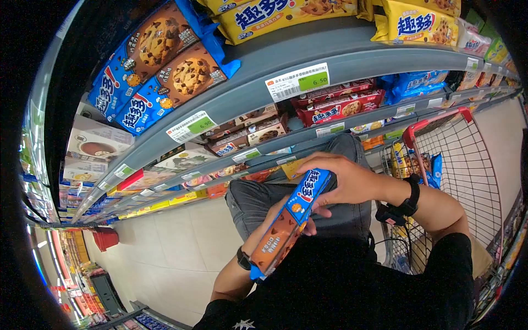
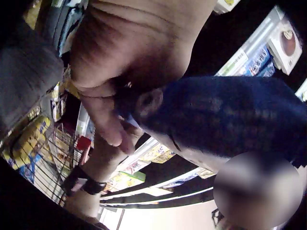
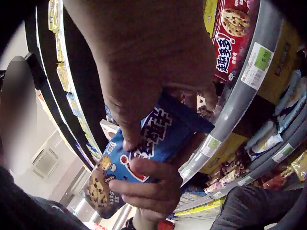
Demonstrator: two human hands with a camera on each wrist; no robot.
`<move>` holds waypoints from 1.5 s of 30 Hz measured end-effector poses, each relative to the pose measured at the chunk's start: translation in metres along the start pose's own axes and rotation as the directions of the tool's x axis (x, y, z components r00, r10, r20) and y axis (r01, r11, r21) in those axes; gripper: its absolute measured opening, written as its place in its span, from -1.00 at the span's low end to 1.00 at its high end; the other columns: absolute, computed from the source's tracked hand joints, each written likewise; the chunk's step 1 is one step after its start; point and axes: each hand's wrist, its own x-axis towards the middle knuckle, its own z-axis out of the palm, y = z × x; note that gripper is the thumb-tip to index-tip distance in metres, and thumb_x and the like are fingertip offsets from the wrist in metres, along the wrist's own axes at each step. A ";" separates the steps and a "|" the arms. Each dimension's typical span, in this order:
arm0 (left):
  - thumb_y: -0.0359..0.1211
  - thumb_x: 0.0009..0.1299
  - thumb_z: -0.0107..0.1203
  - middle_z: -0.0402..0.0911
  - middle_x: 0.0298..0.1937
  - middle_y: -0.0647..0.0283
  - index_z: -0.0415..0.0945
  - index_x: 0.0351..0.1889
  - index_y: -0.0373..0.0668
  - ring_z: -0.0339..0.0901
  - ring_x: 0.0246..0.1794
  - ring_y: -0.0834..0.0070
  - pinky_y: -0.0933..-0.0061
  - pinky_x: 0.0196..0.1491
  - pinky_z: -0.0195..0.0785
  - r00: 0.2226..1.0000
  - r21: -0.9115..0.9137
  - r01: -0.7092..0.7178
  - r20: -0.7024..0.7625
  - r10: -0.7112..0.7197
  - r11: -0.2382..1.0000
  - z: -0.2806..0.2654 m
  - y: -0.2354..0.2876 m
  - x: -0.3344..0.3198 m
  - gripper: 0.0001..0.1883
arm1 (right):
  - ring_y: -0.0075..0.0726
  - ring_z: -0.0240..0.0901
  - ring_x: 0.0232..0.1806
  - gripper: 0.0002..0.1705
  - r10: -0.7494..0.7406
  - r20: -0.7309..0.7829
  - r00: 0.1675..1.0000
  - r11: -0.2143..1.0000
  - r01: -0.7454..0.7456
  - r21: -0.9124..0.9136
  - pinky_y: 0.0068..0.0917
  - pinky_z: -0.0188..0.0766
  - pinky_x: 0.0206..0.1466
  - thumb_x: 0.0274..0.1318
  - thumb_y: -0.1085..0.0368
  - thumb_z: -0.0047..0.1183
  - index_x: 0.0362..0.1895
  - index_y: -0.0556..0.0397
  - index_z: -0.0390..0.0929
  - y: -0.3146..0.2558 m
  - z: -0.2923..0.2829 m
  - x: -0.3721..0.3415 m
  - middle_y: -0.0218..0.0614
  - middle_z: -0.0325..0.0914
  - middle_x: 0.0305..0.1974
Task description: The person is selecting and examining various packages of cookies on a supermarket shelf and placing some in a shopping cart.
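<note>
Both hands hold a blue and brown packet of chocolate chip cookies (image 1: 291, 217), tilted in front of the lap. My right hand (image 1: 352, 179) grips its upper end, thumb on the near side. Most of my left hand (image 1: 311, 220) is hidden behind the packet, with some fingertips showing past its edge. In the right wrist view, the left hand's curled fingers (image 3: 148, 187) lie across the packet (image 3: 139, 153), and the right hand (image 3: 144, 86) reaches over it from above. The left wrist view shows the packet's dark blue back (image 2: 220, 120) beside the left hand (image 2: 129, 52).
Shelves ahead carry blue cookie packs (image 1: 165, 66), yellow packs (image 1: 291, 16) and red packs (image 1: 341, 107), with price tags (image 1: 297, 82) along the edges. A wire shopping cart (image 1: 467, 159) with some packets stands at the right. A red bucket-like container (image 1: 104, 239) sits on the floor (image 1: 165, 242).
</note>
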 end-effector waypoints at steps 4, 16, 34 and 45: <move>0.01 0.49 -0.03 0.64 -0.04 0.09 0.43 0.13 -0.30 0.67 -0.25 0.46 0.48 -0.16 0.58 0.982 -0.013 0.058 -0.177 -0.059 0.998 -0.056 -0.043 0.003 -0.46 | -0.42 0.43 0.03 -0.28 0.172 0.048 0.984 0.959 -0.178 0.222 -0.37 0.42 0.12 -0.11 0.29 0.44 0.18 0.10 0.40 0.000 -0.001 0.002 -0.29 0.49 0.01; -0.17 0.39 0.18 0.55 0.08 0.28 0.32 0.27 -0.30 0.46 0.06 0.59 0.43 0.16 0.34 0.973 0.615 -0.228 0.128 0.190 0.755 -0.010 0.002 -0.014 -0.42 | -0.53 0.47 -0.21 -0.53 0.075 -0.133 0.988 0.903 -0.011 0.430 -0.47 0.46 -0.10 0.14 0.33 0.24 0.11 0.12 0.39 0.015 0.005 0.005 -0.32 0.55 -0.21; -0.48 0.26 0.27 0.54 0.10 0.25 0.31 0.22 -0.22 0.50 0.10 0.47 0.31 0.18 0.38 0.369 0.349 -0.860 -0.077 0.926 0.372 0.039 0.082 -0.074 -0.43 | -0.43 0.42 0.06 -0.32 0.016 -0.054 0.998 0.995 -0.022 -0.102 -0.41 0.36 0.17 -0.08 0.29 0.42 0.14 0.14 0.40 -0.111 -0.009 0.012 -0.28 0.50 0.00; -0.39 0.35 0.23 0.47 0.12 0.10 0.24 0.29 -0.43 0.45 0.11 0.47 0.49 0.18 0.31 -0.140 0.736 -0.642 0.161 0.977 -0.213 0.096 0.215 -0.159 -0.40 | -0.61 0.45 -0.22 -0.66 -0.347 -0.595 0.725 0.905 0.425 -0.011 -0.62 0.53 -0.22 0.10 0.45 0.22 -0.13 0.10 0.32 -0.189 -0.059 0.114 -0.38 0.44 -0.16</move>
